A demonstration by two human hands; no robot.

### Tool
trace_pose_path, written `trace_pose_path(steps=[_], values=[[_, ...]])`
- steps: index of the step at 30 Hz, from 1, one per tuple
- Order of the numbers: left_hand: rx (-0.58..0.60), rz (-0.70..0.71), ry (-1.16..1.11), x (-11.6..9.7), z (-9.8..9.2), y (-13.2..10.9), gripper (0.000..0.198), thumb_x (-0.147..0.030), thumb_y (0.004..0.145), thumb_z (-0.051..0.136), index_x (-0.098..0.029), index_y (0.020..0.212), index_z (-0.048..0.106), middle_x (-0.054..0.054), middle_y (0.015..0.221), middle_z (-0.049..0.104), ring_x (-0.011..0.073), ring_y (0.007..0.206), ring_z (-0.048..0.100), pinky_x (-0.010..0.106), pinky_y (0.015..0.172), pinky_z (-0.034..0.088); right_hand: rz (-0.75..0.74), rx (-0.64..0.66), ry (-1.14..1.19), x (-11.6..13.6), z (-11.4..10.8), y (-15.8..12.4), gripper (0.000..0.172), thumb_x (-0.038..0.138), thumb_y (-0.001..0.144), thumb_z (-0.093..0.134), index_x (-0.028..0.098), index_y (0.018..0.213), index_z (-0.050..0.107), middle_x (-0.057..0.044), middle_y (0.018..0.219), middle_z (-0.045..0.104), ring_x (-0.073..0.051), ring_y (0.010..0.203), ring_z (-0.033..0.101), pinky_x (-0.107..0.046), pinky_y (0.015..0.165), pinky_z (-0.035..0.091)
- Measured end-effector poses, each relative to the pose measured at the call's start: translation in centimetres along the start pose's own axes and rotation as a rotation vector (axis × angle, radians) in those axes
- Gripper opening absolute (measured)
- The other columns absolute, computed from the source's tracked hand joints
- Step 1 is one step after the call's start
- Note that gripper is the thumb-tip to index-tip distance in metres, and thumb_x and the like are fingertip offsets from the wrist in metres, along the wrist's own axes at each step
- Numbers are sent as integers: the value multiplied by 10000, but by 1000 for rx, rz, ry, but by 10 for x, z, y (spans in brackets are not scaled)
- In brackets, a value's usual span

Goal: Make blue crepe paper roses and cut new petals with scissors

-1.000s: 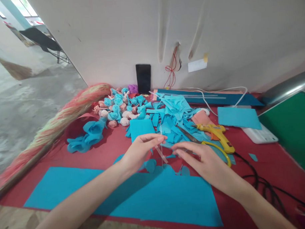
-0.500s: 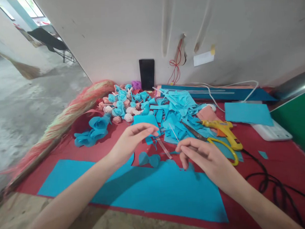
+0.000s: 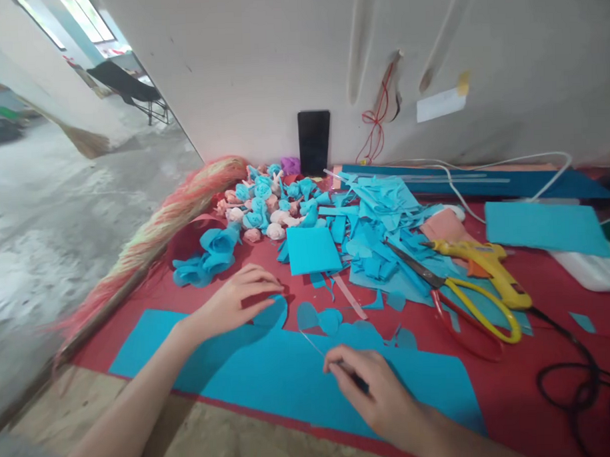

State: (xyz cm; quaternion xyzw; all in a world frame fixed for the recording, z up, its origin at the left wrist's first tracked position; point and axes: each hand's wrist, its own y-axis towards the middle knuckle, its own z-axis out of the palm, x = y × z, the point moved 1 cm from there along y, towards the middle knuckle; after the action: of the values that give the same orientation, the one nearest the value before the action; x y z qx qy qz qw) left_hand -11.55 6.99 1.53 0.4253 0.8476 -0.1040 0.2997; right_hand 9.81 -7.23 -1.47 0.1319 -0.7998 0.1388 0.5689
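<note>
My left hand hovers over the left part of a long blue paper sheet, fingers stretched and apart, holding nothing. Just under its fingertips is a rounded blue paper petal; whether they touch I cannot tell. Pinched in my right hand is a thin, pale stick, its tip pointing up and left over the sheet's upper edge. Close to that tip lie two more rounded petals. Further petals, partly see-through, rest along the same edge to the right.
Behind are blue paper scraps, a square blue stack and several paper roses. Scissors and a yellow glue gun with a black cord lie right. A broom borders the left. A phone leans on the wall.
Both hands have come down toward the blue sheet. My left hand now hangs over a petal at its edge. The stick has swung lower and points left. The view has shifted slightly left.
</note>
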Motion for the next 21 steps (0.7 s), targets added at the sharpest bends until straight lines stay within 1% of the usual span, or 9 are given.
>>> trace_pose_path(steps=[2,5,10,12,15,17,19,21], values=[[59,24,52,-2,3,-1,264,-279,841,497,-234,1082,594,78,1081,594,208,1010,501,353,891,390,-11,10,-24,0,-1,0,178,246,893,329,172,819,473,73,513,304,-74,429,270,-222,446,208],[99,34,117,-4,8,-3,274,-279,843,496,-228,1102,572,85,1109,578,214,1030,491,358,889,388,-22,19,-57,1,-3,1,181,246,898,332,174,812,474,73,511,318,-72,429,291,-213,444,220],[91,44,183,0,10,-4,209,-238,843,497,-203,1022,599,82,1039,600,200,984,511,340,860,402,-56,9,-125,-3,-1,3,177,227,905,322,172,863,484,77,513,312,-72,417,296,-211,430,217],[79,54,199,2,9,-3,187,-238,839,503,-203,988,611,77,1005,611,197,963,517,335,848,407,-82,-3,-161,-4,0,1,168,216,902,329,174,871,488,75,516,338,-73,423,328,-209,436,233],[42,65,217,2,11,0,193,-250,845,494,-195,988,611,81,986,619,201,943,525,360,855,405,-155,-22,-230,-2,0,-3,158,186,890,339,176,874,496,36,607,506,-82,524,468,-202,510,303],[4,71,223,-2,15,1,222,-239,858,468,-175,1030,592,98,1000,620,211,954,524,383,865,403,-228,-22,-285,-1,0,-6,170,169,874,338,178,867,508,3,688,583,-99,600,521,-214,558,322],[-12,98,218,-9,22,2,251,-204,872,427,-162,1074,569,111,1037,618,214,993,520,388,884,404,-304,-16,-347,1,0,-9,183,170,857,342,178,847,524,-1,654,578,-111,575,506,-236,544,301],[14,147,204,-17,29,3,283,-166,876,398,-169,1116,547,104,1085,614,204,1045,506,376,917,398,-364,-10,-403,3,1,-11,196,171,849,339,174,815,532,6,590,535,-116,527,463,-254,513,264]])
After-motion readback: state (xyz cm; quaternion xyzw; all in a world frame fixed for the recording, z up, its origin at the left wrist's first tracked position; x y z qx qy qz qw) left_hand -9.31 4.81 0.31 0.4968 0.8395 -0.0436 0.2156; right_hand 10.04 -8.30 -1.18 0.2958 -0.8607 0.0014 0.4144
